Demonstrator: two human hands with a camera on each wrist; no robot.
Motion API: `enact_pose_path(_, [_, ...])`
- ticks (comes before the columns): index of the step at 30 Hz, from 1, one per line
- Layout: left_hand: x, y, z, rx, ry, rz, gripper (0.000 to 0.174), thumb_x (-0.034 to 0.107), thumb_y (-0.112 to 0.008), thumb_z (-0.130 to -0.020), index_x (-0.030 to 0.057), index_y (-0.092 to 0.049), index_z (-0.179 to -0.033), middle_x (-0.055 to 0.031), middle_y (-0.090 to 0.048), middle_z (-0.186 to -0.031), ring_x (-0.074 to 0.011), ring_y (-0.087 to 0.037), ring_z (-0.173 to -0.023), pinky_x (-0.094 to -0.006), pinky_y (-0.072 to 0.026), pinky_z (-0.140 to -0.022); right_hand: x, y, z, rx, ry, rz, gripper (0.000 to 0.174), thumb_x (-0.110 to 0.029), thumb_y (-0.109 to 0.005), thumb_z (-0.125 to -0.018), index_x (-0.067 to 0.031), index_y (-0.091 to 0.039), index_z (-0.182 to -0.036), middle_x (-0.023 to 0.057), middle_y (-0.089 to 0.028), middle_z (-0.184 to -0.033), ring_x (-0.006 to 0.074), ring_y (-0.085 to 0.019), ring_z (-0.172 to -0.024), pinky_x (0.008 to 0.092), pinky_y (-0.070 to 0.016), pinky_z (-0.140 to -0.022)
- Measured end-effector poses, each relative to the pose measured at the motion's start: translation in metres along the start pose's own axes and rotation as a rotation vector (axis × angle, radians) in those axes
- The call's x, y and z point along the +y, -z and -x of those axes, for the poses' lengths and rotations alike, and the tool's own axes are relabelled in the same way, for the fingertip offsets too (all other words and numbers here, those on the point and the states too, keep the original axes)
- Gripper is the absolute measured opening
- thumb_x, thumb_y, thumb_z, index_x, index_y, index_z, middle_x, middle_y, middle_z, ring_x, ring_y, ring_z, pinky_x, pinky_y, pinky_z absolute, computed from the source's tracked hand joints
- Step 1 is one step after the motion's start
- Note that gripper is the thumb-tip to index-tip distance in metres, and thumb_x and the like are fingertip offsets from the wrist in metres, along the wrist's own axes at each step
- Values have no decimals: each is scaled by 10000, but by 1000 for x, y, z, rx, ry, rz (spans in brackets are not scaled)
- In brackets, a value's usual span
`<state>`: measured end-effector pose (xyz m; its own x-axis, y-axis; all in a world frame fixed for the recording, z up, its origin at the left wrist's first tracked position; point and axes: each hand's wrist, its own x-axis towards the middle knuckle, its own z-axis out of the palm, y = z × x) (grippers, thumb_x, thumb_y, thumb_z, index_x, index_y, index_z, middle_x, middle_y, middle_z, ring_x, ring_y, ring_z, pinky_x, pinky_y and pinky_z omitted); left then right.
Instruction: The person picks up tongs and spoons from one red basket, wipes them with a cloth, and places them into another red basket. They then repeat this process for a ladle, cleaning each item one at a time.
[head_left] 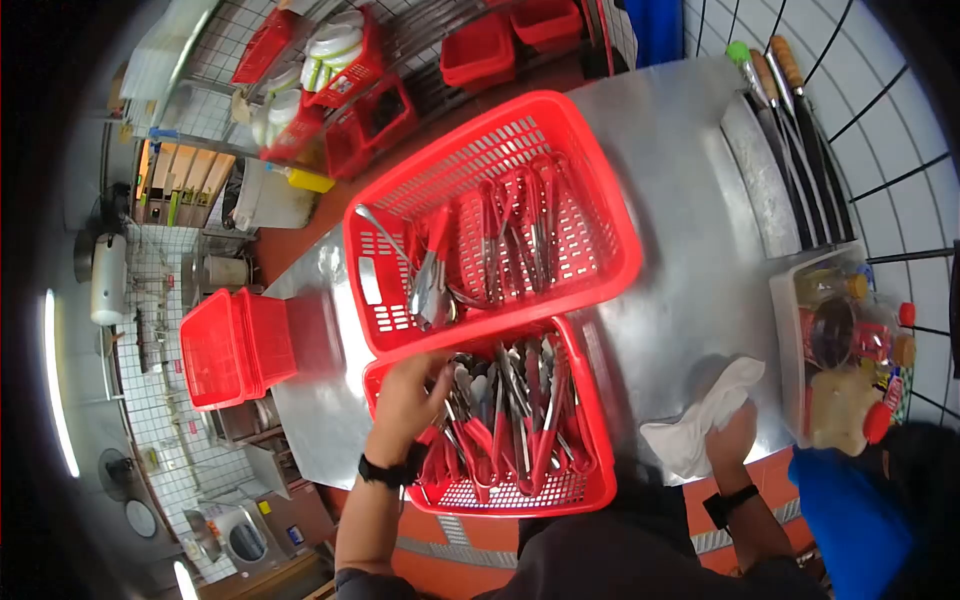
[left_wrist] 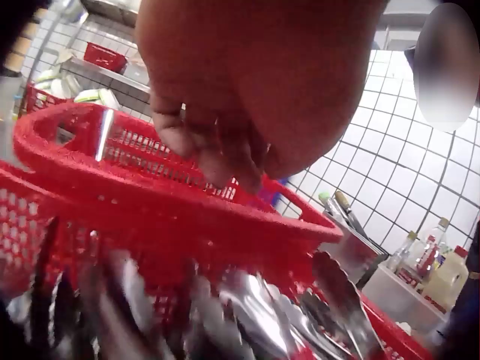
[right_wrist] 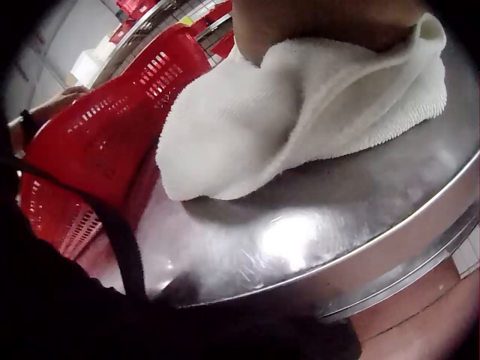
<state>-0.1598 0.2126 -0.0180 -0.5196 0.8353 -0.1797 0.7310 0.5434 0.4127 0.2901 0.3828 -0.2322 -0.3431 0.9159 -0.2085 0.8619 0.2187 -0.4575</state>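
Note:
My left hand [head_left: 408,398] is over the left side of the near red basket [head_left: 590,430], its fingers loosely bent above the tongs. Nothing shows between those fingers [left_wrist: 217,161] in the left wrist view. Many metal tongs [head_left: 540,400] with red handles fill this basket. My right hand [head_left: 733,437] grips a white cloth [head_left: 695,430] low over the steel table, to the right of that basket. In the right wrist view the cloth [right_wrist: 247,127] covers most of the hand. The far red basket [head_left: 610,225] contains several more tongs [head_left: 525,225] and a bundle of metal utensils [head_left: 430,285].
Stacked red baskets [head_left: 235,345] stand at the left end of the steel table [head_left: 655,130]. On the right are a bin of bottles [head_left: 790,300] and a metal holder [head_left: 762,185] with long-handled tools. Shelves with red baskets [head_left: 478,50] stand beyond the table.

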Motion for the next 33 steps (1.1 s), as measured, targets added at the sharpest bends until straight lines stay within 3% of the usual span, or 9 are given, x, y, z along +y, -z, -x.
enact_pose_path(1, [8, 4, -25, 9, 6, -46, 176, 80, -661, -897, 21, -662, -1062, -152, -690, -951, -282, -682, -861, -373, -532, -764, 5, -3, 2, -27, -15, -3, 687, -52, -717, -618, 51, -486, -1257, 261, -509, -1236, 456, -480, -1178, 499, -400, -1029])
enact_pose_path(3, [11, -1, -80, 2, -149, -24, 199, 38, -651, -879, 23, -658, -1077, -153, -685, -981, -302, -669, -895, -383, -524, -793, 14, -9, 7, -21, -69, 1, 717, -66, -713, -603, 57, -478, -1270, 267, -524, -1194, 462, -495, -1151, 496, -405, -1019])
enact_pose_path(7, [25, -24, -192, -47, -446, -186, 370, -52, -600, -822, 39, -642, -1178, -167, -635, -1184, -349, -603, -1089, -415, -492, -952, 11, -5, 5, -44, -42, 39, 732, -76, -699, -597, 81, -467, -1273, 272, -528, -1165, 464, -499, -1137, 499, -404, -1011])
enact_pose_path(12, [8, -72, -291, -26, -545, -388, 498, -35, -582, -803, 69, -591, -1290, -134, -587, -1311, -330, -551, -1215, -420, -473, -1000, 16, -10, 13, -6, -16, -7, 688, -72, -670, -600, 80, -485, -1245, 258, -532, -1078, 468, -511, -1055, 534, -405, -955])
enact_pose_path(14, [9, -80, -301, -83, -512, -542, 616, -29, -593, -780, 112, -525, -1375, -111, -490, -1444, -307, -467, -1323, -458, -421, -1063, 16, -8, 13, 35, 41, -23, 663, -79, -684, -601, 65, -497, -1221, 245, -531, -1054, 470, -519, -1018, 544, -414, -909])
enact_pose_path(17, [10, -90, -309, -45, -618, -630, 648, -16, -606, -772, 142, -510, -1393, -108, -500, -1428, -316, -455, -1335, -459, -415, -1068, 7, -2, 10, -52, -82, -108, 594, -80, -672, -628, 49, -525, -1188, 257, -537, -1055, 490, -523, -1010, 543, -417, -898])
enact_pose_path(25, [16, -107, -304, 18, -670, -599, 511, 30, -590, -799, 90, -524, -1302, -134, -511, -1381, -328, -450, -1342, -472, -368, -1108, 16, -8, 17, 49, -16, -138, 559, -153, -683, -632, 41, -558, -1141, 233, -543, -1010, 472, -534, -951, 517, -433, -852])
enact_pose_path(30, [15, -101, -317, -36, -790, -823, 417, 99, -506, -872, 100, -537, -1288, -116, -528, -1368, -303, -452, -1343, -476, -357, -1122, 15, -5, 15, 23, 10, -178, 589, -159, -689, -626, 47, -556, -1162, 243, -552, -1040, 472, -539, -969, 511, -436, -863])
enact_pose_path(33, [24, -91, -320, -52, -797, -864, 422, 102, -517, -870, 115, -545, -1290, -89, -550, -1328, -290, -454, -1335, -483, -349, -1128, 19, -5, 13, 15, 81, -138, 652, -249, -772, -685, 44, -523, -1212, 230, -546, -1066, 452, -537, -967, 532, -433, -826])
